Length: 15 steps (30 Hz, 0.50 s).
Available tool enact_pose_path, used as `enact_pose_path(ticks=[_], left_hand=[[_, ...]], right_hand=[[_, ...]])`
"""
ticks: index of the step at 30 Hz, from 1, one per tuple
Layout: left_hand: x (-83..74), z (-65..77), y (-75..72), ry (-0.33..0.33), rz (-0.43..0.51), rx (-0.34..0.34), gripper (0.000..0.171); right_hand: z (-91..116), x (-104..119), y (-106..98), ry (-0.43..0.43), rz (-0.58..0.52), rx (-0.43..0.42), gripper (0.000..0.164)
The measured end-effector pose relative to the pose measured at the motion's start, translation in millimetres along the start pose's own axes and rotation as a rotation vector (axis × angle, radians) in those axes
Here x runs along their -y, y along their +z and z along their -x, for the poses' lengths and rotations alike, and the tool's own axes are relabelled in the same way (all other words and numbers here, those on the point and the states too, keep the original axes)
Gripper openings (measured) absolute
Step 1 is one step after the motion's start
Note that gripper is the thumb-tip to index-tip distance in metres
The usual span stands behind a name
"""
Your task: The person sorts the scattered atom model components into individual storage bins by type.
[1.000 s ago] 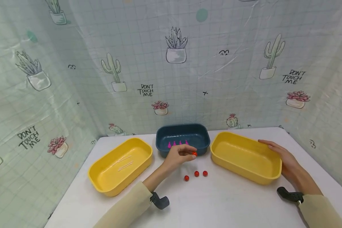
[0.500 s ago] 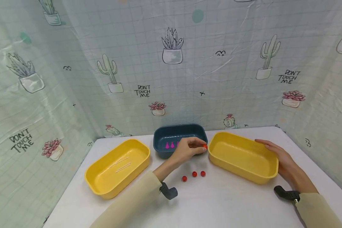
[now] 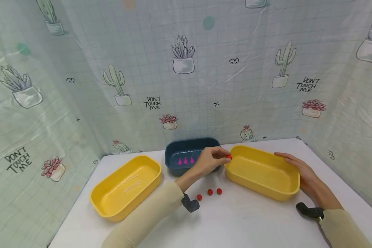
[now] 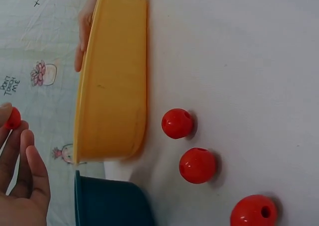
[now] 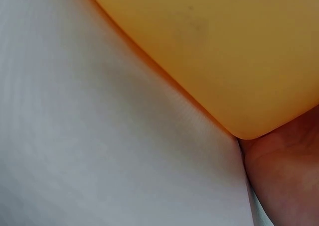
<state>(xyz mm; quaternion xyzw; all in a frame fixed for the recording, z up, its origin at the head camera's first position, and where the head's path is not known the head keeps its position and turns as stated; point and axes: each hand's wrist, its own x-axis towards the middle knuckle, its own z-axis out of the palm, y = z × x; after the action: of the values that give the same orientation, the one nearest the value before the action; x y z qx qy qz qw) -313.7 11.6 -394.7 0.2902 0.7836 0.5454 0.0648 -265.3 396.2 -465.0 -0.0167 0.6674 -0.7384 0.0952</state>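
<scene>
My left hand (image 3: 207, 162) pinches a round red bead (image 3: 229, 157) between thumb and fingertips, right at the near-left rim of the right-hand yellow bin (image 3: 254, 186). The left wrist view shows the same bead (image 4: 13, 119) at the fingertips, with the other fingers loosely bent. My right hand (image 3: 304, 172) lies along the outside of that bin's right end, fingers stretched along its wall; its palm (image 5: 284, 166) meets the bin's corner in the right wrist view. On the white table, 3 more red beads (image 3: 210, 192) with holes through them sit in front of the bins.
A dark teal bin (image 3: 177, 171) stands at the back middle, holding several small pink pear-shaped pieces (image 3: 185, 161), partly covered by my left hand. Another yellow bin (image 3: 136, 199) at left holds a few thin pale sticks (image 3: 132, 187). A patterned curtain (image 3: 198, 86) surrounds the table.
My left hand has carried the bead rightward and a little farther back, from before the teal bin to the right yellow bin's edge. The right hand stays against its bin. The head view tilts slightly.
</scene>
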Motion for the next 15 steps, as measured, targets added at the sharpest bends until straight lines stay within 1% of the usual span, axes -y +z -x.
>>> enact_pose_path(ticks=[4,10,15], left_hand=[[-2.9,-8.0,4.8,-0.002,-0.031,0.02,0.025],[-8.0,-18.7,13.0,-0.024,-0.052,0.053,0.023],[-4.0,-27.7,20.6,-0.008,-0.078,0.07,0.023]], right_hand=[[0,0,-2,-0.004,-0.008,0.0,0.044],[0,0,-1,-0.021,-0.019,0.008,0.045],[-1,1,3,-0.015,-0.013,-0.001,0.046]])
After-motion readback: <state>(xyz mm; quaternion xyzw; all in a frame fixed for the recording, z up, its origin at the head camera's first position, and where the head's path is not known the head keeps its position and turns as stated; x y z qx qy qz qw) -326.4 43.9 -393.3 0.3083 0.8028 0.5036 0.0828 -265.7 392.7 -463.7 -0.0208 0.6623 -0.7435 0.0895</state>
